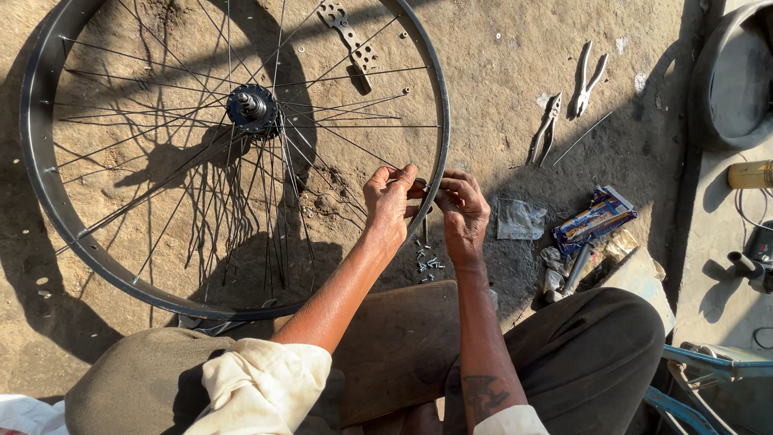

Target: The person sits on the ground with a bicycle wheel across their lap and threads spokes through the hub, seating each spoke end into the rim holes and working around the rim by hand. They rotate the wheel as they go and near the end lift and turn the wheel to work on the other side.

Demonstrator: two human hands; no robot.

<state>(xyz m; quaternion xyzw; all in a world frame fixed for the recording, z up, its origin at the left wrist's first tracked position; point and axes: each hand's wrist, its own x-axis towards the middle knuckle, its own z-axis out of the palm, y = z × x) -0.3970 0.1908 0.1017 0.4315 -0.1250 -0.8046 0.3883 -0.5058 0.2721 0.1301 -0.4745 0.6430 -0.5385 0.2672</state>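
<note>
Two knees in dark trousers fill the bottom of the frame, cut off by its edge. Above them, at centre, the left hand (pixel 389 201) and right hand (pixel 464 211) pinch the rim of one bicycle wheel (pixel 48 185) at a spoke end; what the fingertips grip is too small to see. Small nipples (pixel 427 266) lie scattered below. Two pliers (pixel 567 105) rest upper right on sunlit bare dirt ground (pixel 499 72).

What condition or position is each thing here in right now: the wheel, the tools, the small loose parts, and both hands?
Wheel rim: bare, no tyre.
Left hand: pinching a spoke at the rim.
Right hand: fingers on the rim.
Small nipples: scattered loose.
Pliers: lying open.
Second pliers: lying shut.
</note>
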